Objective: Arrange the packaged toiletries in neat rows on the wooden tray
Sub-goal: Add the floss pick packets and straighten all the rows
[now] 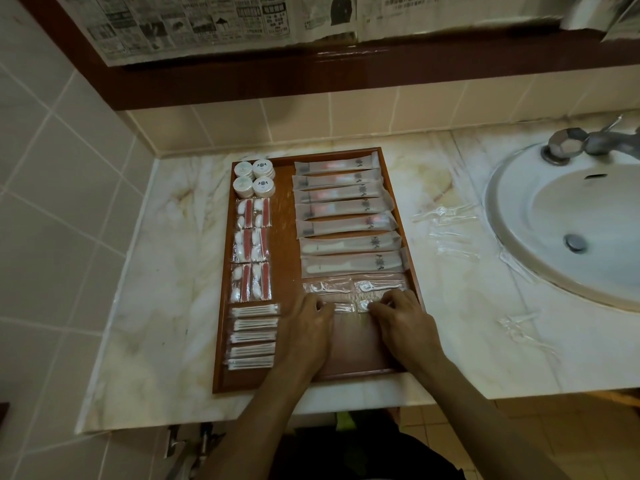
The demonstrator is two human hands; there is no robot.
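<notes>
**Floss packets going down in the near right rows**

Hands work side by side at the near end of the tray point(221, 341), which lies on the marble worktop point(152, 271) left of the sink point(571, 216). The left hand point(304, 327) has its fingers bent onto a clear floss packet point(341, 307); the right hand point(405, 323) presses its fingers down on the neighbouring packet point(363, 305). Whether either hand pinches its packet or only pushes it flat, I cannot tell.

To do this well, I would slide both packets up until their far edges meet the floss row point(353, 287) just beyond, square the ends with the sachets above, then lift the fingers straight off so the slippery film does not skid.

Farther up the right side run long sachets point(346, 223), stacked edge to edge. On the left, near to far: swab packs point(252, 336), red-and-white packs point(252, 247), round tubs point(254, 178). More clear packets point(446, 220) wait loose on the worktop beside the sink.

Sachets and tubs bear a small dark emblem; no lettering is legible. Newspaper point(207, 22) hangs above, its print too blurred to read.
</notes>
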